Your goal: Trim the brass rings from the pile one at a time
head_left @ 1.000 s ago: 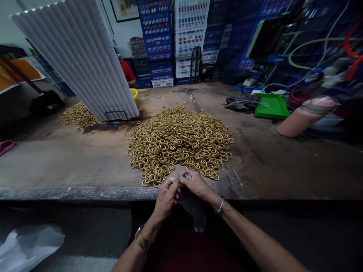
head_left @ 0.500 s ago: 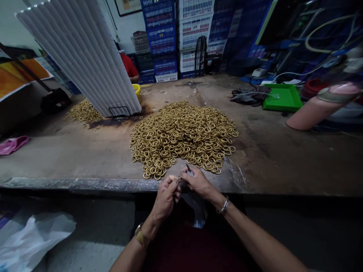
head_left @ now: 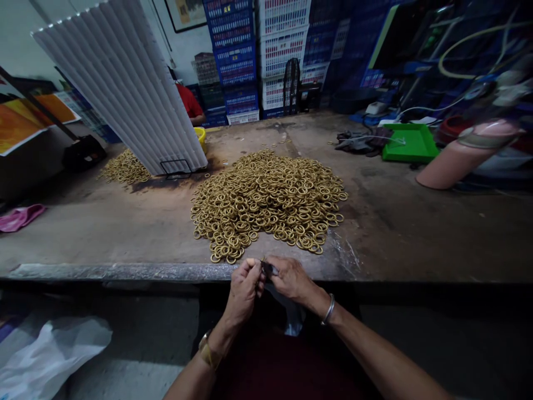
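Note:
A large heap of brass-coloured rings point(head_left: 270, 194) lies on the worn table point(head_left: 125, 228). At the table's front edge, my left hand point(head_left: 245, 283) is pinched closed, and what its fingertips hold is too small to make out. Beside it, my right hand point(head_left: 291, 278) is closed on a small dark tool with a pointed tip point(head_left: 269, 269). The tool's tip meets the fingertips of my left hand. Both hands are just in front of the heap.
A tall white corrugated panel point(head_left: 112, 83) leans at the left, near a smaller ring pile point(head_left: 125, 168). Behind it is a person in red point(head_left: 190, 103). A green tray point(head_left: 410, 143) and a pink cylinder point(head_left: 462, 161) stand at the right; stacked crates point(head_left: 237, 66) are behind.
The tool in my right hand has swung from pointing up and away to pointing left, its tip now at my left fingertips. My left hand has hardly moved.

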`<state>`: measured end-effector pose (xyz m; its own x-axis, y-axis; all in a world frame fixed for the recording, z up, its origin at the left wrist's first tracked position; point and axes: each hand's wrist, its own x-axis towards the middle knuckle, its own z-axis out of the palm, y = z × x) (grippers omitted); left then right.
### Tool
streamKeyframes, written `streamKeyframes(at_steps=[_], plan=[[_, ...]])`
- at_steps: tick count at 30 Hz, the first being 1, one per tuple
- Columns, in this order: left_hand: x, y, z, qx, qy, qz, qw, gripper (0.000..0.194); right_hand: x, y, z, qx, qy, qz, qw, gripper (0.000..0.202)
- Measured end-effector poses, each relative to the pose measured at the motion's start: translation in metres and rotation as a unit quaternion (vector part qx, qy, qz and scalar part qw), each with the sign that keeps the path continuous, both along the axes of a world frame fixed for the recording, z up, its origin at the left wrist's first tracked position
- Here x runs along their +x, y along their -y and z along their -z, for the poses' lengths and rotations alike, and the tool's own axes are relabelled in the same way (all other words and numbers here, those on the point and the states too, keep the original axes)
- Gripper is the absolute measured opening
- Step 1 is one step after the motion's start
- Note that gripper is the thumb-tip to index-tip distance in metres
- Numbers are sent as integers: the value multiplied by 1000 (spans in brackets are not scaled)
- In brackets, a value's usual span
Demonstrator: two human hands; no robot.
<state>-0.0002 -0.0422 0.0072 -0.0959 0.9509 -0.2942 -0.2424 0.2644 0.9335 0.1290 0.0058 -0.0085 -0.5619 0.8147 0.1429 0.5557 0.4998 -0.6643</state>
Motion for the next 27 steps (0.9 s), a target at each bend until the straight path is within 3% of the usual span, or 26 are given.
streamKeyframes(at_steps=[6, 9, 13, 17, 22, 27], plan=[[-1, 6, 1, 9, -13, -1, 1000, 28, 0, -4, -4, 6, 120, 17, 993, 17], [-4, 10, -1, 9, 65, 16, 998, 24, -2, -17, -2, 20, 175, 73, 982, 22], [-8, 11, -2, 2, 188, 15, 982, 21, -14, -36, -2, 44, 161, 114, 979, 23], [-15, 9, 4, -20, 229, -13, 973, 23, -35, -49, -5, 45, 165, 163, 972, 21], [-25, 8, 12, -51, 288, -38, 956, 19, -58, -59, -5, 23, 221, 186, 957, 28], [-30, 4, 15, -69, 354, -37, 932, 18, -65, -64, -2, 23, 235, 184, 954, 20]])
